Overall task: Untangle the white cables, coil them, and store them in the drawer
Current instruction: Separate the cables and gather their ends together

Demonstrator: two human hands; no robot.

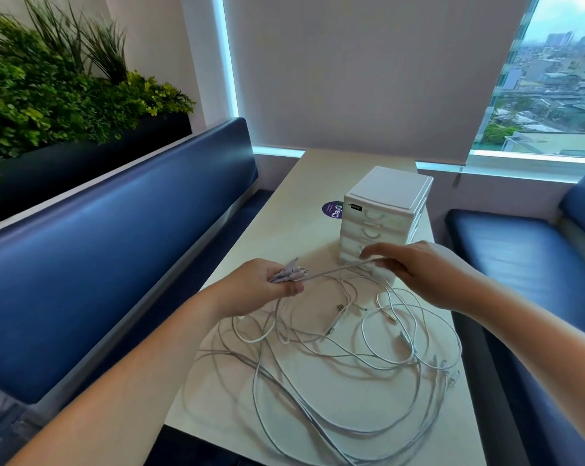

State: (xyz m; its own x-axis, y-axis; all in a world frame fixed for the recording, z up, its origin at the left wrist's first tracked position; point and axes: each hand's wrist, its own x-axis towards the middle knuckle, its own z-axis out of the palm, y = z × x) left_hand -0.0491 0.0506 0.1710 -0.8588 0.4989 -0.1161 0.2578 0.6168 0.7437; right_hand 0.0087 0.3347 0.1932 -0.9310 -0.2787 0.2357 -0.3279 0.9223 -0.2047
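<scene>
Head view: left hand (267, 280) grips plug ends (289, 272), right hand (419, 269) pinches a strand (338, 269); tugging toward three o'clock could tighten the white cables (333, 327).

Only the person's two arms show. The left hand (267, 284) is bare, and behind its wrist a bare, slender left forearm (143, 371) runs uncovered to the lower left edge. The right hand (415, 269) is likewise bare. Behind it the right forearm (526, 334) is uncovered as far as the right edge. The right hand's fingertips (368, 252) are blurred.
</scene>
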